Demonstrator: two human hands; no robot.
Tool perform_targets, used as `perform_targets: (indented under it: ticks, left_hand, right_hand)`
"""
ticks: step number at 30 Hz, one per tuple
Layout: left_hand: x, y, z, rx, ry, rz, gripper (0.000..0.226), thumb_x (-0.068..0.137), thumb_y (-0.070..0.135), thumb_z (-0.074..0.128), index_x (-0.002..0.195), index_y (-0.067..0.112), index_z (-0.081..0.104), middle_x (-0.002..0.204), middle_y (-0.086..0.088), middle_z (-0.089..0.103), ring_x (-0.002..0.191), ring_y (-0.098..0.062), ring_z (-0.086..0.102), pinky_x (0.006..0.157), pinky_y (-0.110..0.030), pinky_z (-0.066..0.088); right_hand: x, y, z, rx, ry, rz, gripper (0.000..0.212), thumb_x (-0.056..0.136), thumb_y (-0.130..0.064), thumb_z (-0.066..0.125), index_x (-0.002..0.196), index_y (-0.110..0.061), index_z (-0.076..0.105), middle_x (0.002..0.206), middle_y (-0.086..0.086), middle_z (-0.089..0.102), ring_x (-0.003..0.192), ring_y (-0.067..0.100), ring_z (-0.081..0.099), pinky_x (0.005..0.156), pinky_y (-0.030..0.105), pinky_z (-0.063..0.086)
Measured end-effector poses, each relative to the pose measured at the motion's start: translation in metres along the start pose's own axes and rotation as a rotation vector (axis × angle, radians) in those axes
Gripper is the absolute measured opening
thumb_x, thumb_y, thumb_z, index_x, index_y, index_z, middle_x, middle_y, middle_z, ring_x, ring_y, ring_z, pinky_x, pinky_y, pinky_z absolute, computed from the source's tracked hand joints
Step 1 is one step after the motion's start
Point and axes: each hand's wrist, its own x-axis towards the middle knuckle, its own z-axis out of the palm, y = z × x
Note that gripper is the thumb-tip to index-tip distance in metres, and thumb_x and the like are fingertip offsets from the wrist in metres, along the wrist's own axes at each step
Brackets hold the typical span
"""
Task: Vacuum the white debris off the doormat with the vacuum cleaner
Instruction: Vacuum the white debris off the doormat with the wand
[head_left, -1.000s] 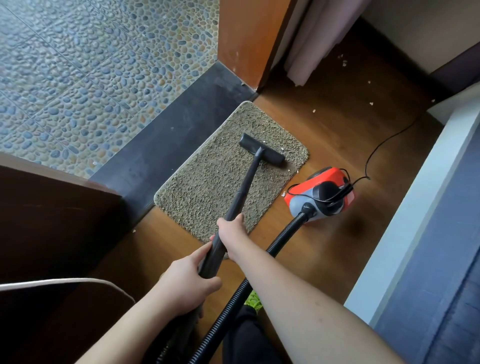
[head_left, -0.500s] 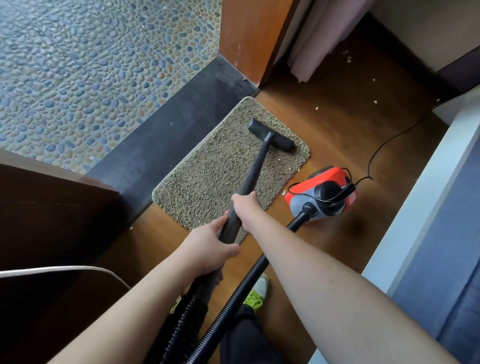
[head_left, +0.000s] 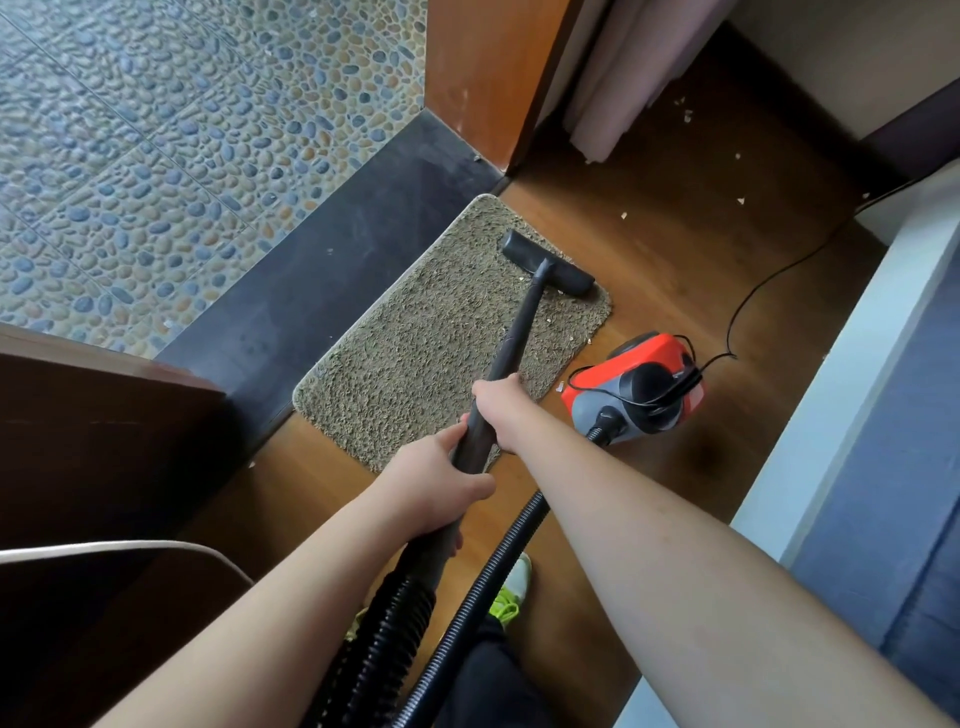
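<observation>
A tan, rough doormat (head_left: 415, 353) lies on the wood floor by the dark door sill. The black vacuum wand (head_left: 514, 338) runs from my hands to its flat nozzle (head_left: 545, 262), which sits on the mat's far right corner. A few white crumbs (head_left: 550, 319) show on the mat near the nozzle. My right hand (head_left: 496, 410) grips the wand higher up; my left hand (head_left: 441, 483) grips it lower, near the ribbed hose (head_left: 483, 587). The red and grey vacuum body (head_left: 639, 387) stands on the floor right of the mat.
White bits (head_left: 623, 214) lie scattered on the wood floor beyond the mat. The black power cord (head_left: 748, 296) trails right of the vacuum. A dark wooden door (head_left: 104, 447) stands at left, an orange door frame (head_left: 483, 78) ahead, a pale ledge (head_left: 852, 374) at right. My shoe (head_left: 511, 592) is under the hose.
Both hands pushed the wand forward, so the nozzle slid toward the mat's far end. The view shifted slightly with it.
</observation>
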Motion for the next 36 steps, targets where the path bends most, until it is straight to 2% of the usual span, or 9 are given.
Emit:
perform_targets:
  ticks: [4, 7, 11, 13, 16, 19, 26, 30, 36]
  left_hand:
    - [-0.011, -0.012, 0.003, -0.033, 0.008, -0.009, 0.083, 0.079, 0.014, 0.062, 0.152, 0.040, 0.030, 0.080, -0.008, 0.069, 0.049, -0.032, 0.068, 0.044, -0.037, 0.057]
    - [-0.020, -0.019, 0.002, -0.025, 0.014, -0.007, 0.083, 0.080, 0.014, 0.062, 0.152, 0.039, 0.030, 0.085, -0.009, 0.069, 0.049, -0.032, 0.068, 0.044, -0.038, 0.057]
    - [-0.031, -0.032, -0.002, -0.016, -0.001, -0.029, 0.083, 0.079, 0.015, 0.063, 0.150, 0.043, 0.030, 0.081, -0.010, 0.069, 0.050, -0.032, 0.069, 0.044, -0.036, 0.056]
    - [-0.035, -0.043, -0.005, 0.019, 0.009, -0.021, 0.082, 0.077, 0.018, 0.064, 0.149, 0.043, 0.033, 0.078, -0.005, 0.070, 0.050, -0.026, 0.069, 0.046, -0.029, 0.056]
    - [-0.046, -0.065, -0.007, 0.198, 0.063, 0.000, 0.084, 0.068, 0.036, 0.066, 0.146, 0.046, 0.038, 0.075, 0.008, 0.068, 0.057, -0.006, 0.068, 0.056, -0.016, 0.054]
    - [-0.060, -0.085, -0.005, 0.263, 0.077, 0.001, 0.093, 0.055, 0.050, 0.056, 0.145, 0.050, 0.037, 0.085, 0.009, 0.069, 0.073, -0.002, 0.066, 0.074, -0.019, 0.054]
    - [-0.077, -0.102, -0.005, 0.178, 0.051, 0.015, 0.093, 0.058, 0.046, 0.059, 0.147, 0.050, 0.033, 0.123, 0.000, 0.067, 0.084, -0.009, 0.070, 0.075, -0.017, 0.054]
    - [-0.080, -0.107, -0.003, 0.203, 0.043, 0.051, 0.084, 0.071, 0.034, 0.067, 0.147, 0.049, 0.034, 0.090, 0.008, 0.069, 0.066, -0.002, 0.066, 0.068, -0.014, 0.052]
    - [-0.077, -0.103, 0.007, 0.211, 0.037, 0.037, 0.083, 0.075, 0.031, 0.067, 0.148, 0.049, 0.032, 0.091, 0.011, 0.067, 0.064, 0.000, 0.064, 0.063, -0.010, 0.049]
  right_hand:
    - [-0.008, 0.009, 0.003, -0.085, 0.008, 0.023, 0.071, 0.097, -0.025, 0.048, 0.155, -0.023, 0.006, 0.133, 0.013, 0.050, 0.106, 0.030, 0.060, 0.090, 0.043, 0.054]
    - [-0.018, 0.016, 0.008, -0.024, -0.033, 0.053, 0.072, 0.098, -0.023, 0.046, 0.154, -0.028, 0.001, 0.128, 0.013, 0.054, 0.086, 0.027, 0.066, 0.081, 0.043, 0.059]
    - [-0.029, 0.027, 0.017, -0.033, -0.054, 0.047, 0.067, 0.099, -0.022, 0.045, 0.152, -0.028, 0.006, 0.120, 0.011, 0.056, 0.080, 0.025, 0.067, 0.075, 0.041, 0.060]
    - [-0.036, 0.034, 0.022, -0.046, -0.063, 0.062, 0.069, 0.099, -0.024, 0.045, 0.153, -0.029, 0.003, 0.119, 0.010, 0.056, 0.089, 0.027, 0.068, 0.078, 0.042, 0.060]
    - [-0.053, 0.049, 0.031, 0.005, -0.095, 0.098, 0.069, 0.100, -0.023, 0.044, 0.154, -0.031, 0.001, 0.113, 0.010, 0.058, 0.072, 0.021, 0.067, 0.067, 0.036, 0.058]
    - [-0.063, 0.066, 0.039, -0.008, -0.106, 0.114, 0.073, 0.100, -0.025, 0.043, 0.155, -0.034, -0.005, 0.120, 0.008, 0.059, 0.064, 0.017, 0.066, 0.064, 0.034, 0.057]
    - [-0.074, 0.091, 0.048, 0.037, -0.082, 0.084, 0.076, 0.099, -0.029, 0.045, 0.155, -0.037, -0.006, 0.108, 0.004, 0.062, 0.068, 0.018, 0.069, 0.078, 0.043, 0.061]
    - [-0.078, 0.100, 0.042, 0.055, -0.089, 0.088, 0.074, 0.101, -0.028, 0.045, 0.156, -0.035, -0.004, 0.108, 0.001, 0.059, 0.065, 0.015, 0.068, 0.078, 0.040, 0.061]
    - [-0.074, 0.103, 0.035, 0.036, -0.080, 0.105, 0.071, 0.101, -0.028, 0.044, 0.156, -0.034, 0.000, 0.115, 0.004, 0.060, 0.063, 0.015, 0.067, 0.067, 0.034, 0.060]
